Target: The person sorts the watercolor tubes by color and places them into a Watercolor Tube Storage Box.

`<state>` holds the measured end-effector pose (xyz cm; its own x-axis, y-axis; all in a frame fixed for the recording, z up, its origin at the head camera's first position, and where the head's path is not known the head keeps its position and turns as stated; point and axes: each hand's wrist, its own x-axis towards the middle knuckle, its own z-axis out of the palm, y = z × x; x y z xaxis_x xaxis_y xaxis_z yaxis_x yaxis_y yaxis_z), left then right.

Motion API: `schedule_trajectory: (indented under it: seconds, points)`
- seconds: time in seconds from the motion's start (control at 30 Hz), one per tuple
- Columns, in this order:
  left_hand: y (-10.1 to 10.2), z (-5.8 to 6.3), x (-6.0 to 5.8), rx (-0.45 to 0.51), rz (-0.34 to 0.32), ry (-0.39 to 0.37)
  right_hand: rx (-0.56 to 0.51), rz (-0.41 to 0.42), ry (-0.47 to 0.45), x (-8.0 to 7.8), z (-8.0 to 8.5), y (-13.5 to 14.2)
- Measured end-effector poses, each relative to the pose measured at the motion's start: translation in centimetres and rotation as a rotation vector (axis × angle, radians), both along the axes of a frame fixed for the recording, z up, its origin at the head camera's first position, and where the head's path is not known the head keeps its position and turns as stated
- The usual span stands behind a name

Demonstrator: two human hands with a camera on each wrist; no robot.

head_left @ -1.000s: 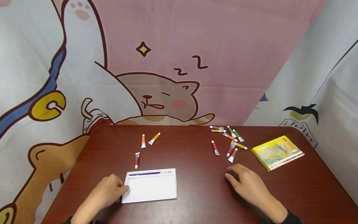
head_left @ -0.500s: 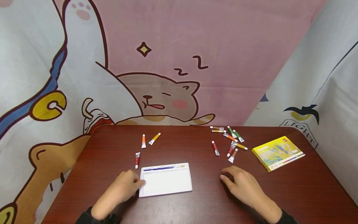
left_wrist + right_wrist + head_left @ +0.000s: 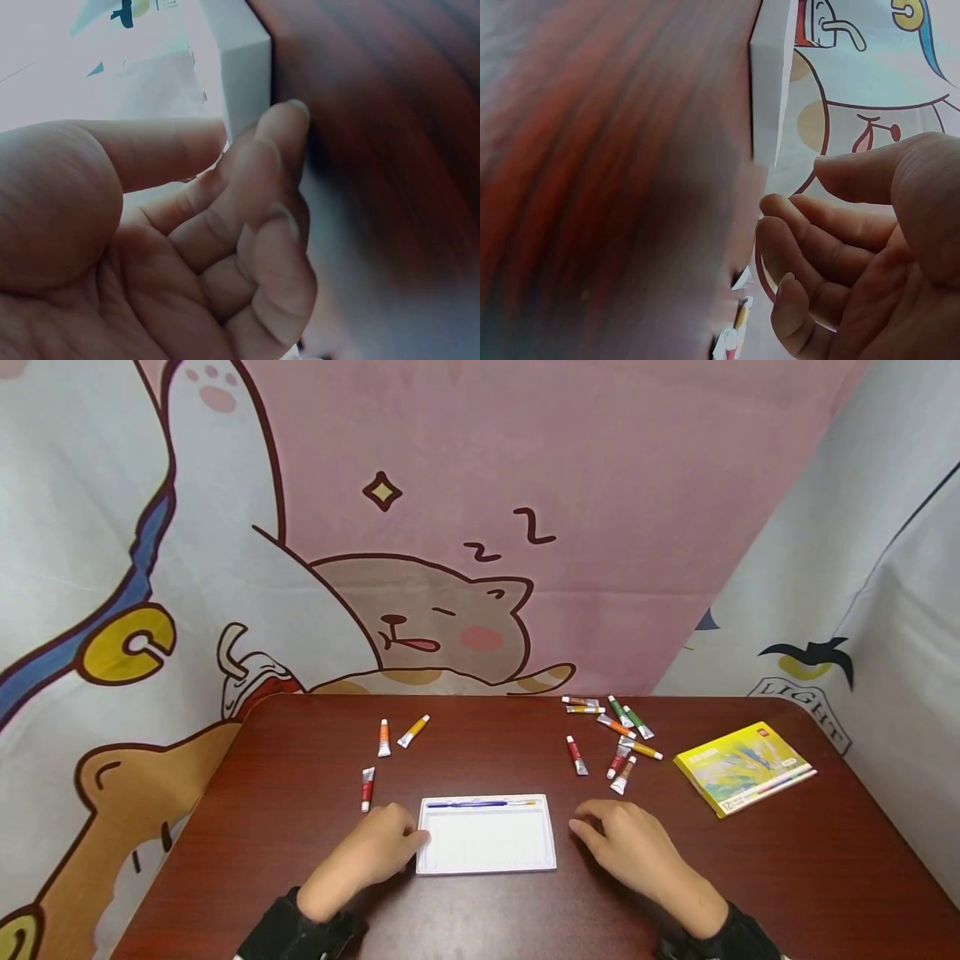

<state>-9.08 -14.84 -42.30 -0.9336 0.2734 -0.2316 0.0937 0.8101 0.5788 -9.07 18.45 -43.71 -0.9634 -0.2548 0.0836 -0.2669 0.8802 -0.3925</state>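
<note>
A shallow white rectangular tray (image 3: 483, 843) lies on the table in front of the person. Along its back edge rests a thin paintbrush (image 3: 467, 804) with a blue handle. My left hand (image 3: 378, 843) pinches the tray's left edge, thumb on the rim and curled fingers against the side; the left wrist view shows this corner (image 3: 247, 82) close up. Just off the right edge, my right hand (image 3: 626, 847) holds nothing, its fingers loosely bent. A gap shows between its fingertips and the tray's side (image 3: 771, 90) in the right wrist view. A red paint tube (image 3: 367, 789) lies behind my left hand.
An orange tube (image 3: 384, 737) and a yellow tube (image 3: 414, 732) lie farther back left. Several more paint tubes cluster at back right, including a red one (image 3: 577, 756) and a brown one (image 3: 623, 774). A yellow box (image 3: 742, 768) lies right of them. A printed cloth hangs behind the table.
My left hand has slid the tray to the right and slightly back, with the brush riding in it. My right hand has shifted left, closer to the tray.
</note>
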Motion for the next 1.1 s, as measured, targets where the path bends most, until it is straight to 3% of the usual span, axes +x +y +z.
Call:
schedule_trajectory:
  seconds: [0.3,0.57,0.93,1.1]
  points:
    - [1.9,0.0,-0.9,0.03,-0.046,0.008,-0.009,-0.02,-0.138,-0.9,0.3,-0.8]
    - [3.0,-0.3,-1.9,0.02,-0.025,-0.015,0.039,-0.054,-0.253,-1.8,0.6,-0.6]
    - [4.0,0.3,-2.6,-0.005,-0.029,-0.014,-0.014,-0.058,-0.39,-2.6,1.4,0.2]
    - [4.3,0.2,-2.8,-0.005,-0.038,-0.024,-0.008,-0.098,-0.435,-2.9,1.6,0.4]
